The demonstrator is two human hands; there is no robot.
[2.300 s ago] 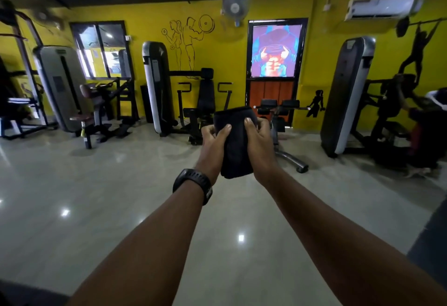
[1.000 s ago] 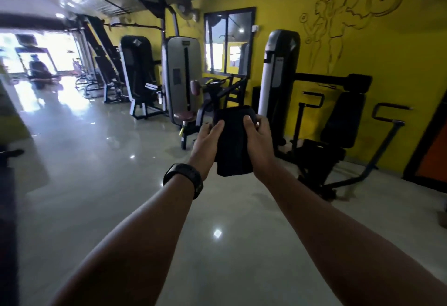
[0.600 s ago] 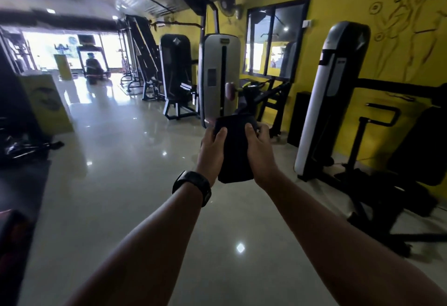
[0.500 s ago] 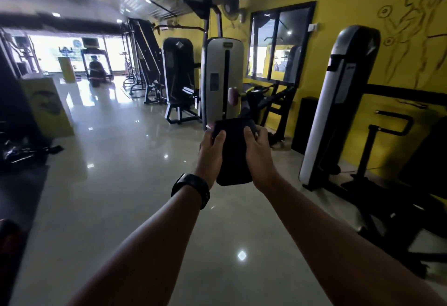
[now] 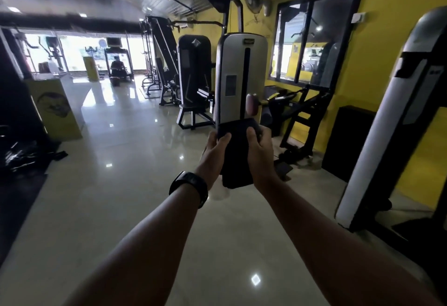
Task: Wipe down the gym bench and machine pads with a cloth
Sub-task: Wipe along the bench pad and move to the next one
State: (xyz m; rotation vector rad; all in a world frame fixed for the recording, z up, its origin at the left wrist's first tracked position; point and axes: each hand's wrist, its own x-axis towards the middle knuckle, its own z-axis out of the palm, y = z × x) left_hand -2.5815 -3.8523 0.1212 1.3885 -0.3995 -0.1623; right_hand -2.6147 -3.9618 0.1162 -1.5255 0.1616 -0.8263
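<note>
A folded black cloth hangs upright at arm's length in front of me. My left hand grips its left edge and my right hand grips its right edge, thumbs on the near face. A black watch sits on my left wrist. Straight behind the cloth stands a silver weight-stack machine with a reddish roller pad and a black frame. None of the pads is touched by the cloth.
A white and black machine tower stands close at the right by the yellow wall. More black machines line the wall further off. A yellow stand and dark gear lie left. Glossy tiled floor stretches ahead. A person sits far back.
The view has swung left along the wall from the poster and chest machine toward the silver weight-stack machine, which is now closer. Both hands keep the same hold on the cloth.
</note>
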